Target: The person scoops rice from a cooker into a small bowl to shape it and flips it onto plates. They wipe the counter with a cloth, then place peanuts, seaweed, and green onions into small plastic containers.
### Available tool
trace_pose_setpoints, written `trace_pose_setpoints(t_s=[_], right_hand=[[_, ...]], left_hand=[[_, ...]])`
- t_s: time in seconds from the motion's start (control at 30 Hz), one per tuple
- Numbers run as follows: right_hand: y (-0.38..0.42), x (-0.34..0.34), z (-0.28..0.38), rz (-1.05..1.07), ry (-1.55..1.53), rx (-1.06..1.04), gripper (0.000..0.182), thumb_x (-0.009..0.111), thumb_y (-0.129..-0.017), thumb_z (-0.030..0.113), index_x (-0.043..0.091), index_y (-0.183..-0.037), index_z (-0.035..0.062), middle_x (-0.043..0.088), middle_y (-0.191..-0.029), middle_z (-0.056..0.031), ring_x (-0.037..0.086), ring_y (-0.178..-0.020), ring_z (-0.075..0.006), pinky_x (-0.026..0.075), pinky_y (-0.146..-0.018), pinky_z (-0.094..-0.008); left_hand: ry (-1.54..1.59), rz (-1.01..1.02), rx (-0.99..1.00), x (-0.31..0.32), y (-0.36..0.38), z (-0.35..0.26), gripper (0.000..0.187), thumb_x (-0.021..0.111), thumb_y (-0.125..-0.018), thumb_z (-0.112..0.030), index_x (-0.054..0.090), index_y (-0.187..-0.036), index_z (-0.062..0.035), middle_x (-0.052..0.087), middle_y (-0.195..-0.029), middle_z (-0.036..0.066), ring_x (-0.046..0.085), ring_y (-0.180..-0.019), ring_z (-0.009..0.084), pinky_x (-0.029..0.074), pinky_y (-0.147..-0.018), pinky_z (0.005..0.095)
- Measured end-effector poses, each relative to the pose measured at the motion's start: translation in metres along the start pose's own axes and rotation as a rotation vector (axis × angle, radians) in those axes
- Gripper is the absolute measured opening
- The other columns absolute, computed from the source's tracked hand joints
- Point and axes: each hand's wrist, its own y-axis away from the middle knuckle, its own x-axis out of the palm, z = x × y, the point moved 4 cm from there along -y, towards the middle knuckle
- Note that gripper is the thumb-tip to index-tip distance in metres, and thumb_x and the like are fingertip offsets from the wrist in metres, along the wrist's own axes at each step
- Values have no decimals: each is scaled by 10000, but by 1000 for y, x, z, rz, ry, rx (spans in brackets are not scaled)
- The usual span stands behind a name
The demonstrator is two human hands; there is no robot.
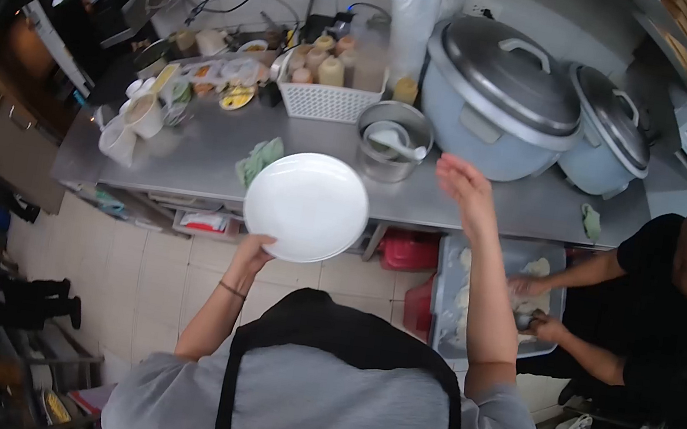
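My left hand (254,252) grips the lower rim of a round white plate (307,208), its thumb lying on the edge; the other fingers are hidden beneath. The plate is held over the counter's front edge, with a crumpled green cloth (260,161) just behind its left side. My right hand (463,187) is raised with fingers stretched out and holds nothing. It is in front of a large rice cooker (499,105) with a metal lid. Left of that hand stands a steel pot (387,168) with a smaller bowl and a white-handled scoop or spoon (401,145) inside.
A white basket (330,103) of sauce bottles stands at the back of the steel counter (204,142). A second cooker (608,133) is at the right. A co-worker (658,285) in black reaches into a grey tub (503,254) of pale portions. White containers (145,115) sit at left.
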Motion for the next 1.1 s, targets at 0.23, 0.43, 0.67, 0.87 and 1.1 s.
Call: trace_pose_setpoints(t_s=[0.23, 0.43, 0.67, 0.87, 1.1], right_hand=[[-179, -91, 130, -458, 1012, -782, 239, 544, -798, 126, 621, -1022, 91, 584, -1006, -121, 559, -899, -249, 445, -765, -330], [-285, -180, 170, -628, 1529, -663, 312, 594, -771, 203, 599, -1081, 166, 540, -1128, -128, 525, -976, -303, 403, -854, -381], [-325, -204, 188, 42, 1012, -273, 283, 567, -818, 228, 588, -1081, 127, 595, -1004, -76, 521, -947, -192, 390, -838, -302], [-309, -205, 210, -68, 1107, -519, 275, 579, -794, 190, 591, -1048, 86, 586, -1053, -112, 528, -988, -272, 386, -876, -333], [-330, -351, 292, -457, 1251, -604, 298, 567, -816, 241, 583, -1077, 98, 600, -1030, -122, 559, -977, -260, 414, -841, -315]], left_hand=[[50, -153, 110, 21, -61, -62, 477, 509, -687, 53, 411, -1154, 39, 510, -1077, 180, 547, -929, 304, 499, -754, 416], [66, -159, 98, 4, -125, -87, 436, 508, -688, 68, 445, -1119, 43, 529, -1062, 158, 546, -938, 302, 491, -769, 430], [-41, -224, -2, 12, -113, -94, 389, 535, -671, 6, 482, -1056, 23, 540, -1021, 139, 538, -937, 292, 471, -796, 424], [57, -249, 116, 48, -89, -99, 523, 567, -631, -13, 446, -1139, -32, 521, -1071, 114, 521, -974, 298, 458, -822, 434], [-28, -335, -44, 13, -111, -96, 526, 553, -632, -12, 438, -1144, -27, 517, -1063, 121, 513, -983, 306, 454, -831, 433]])
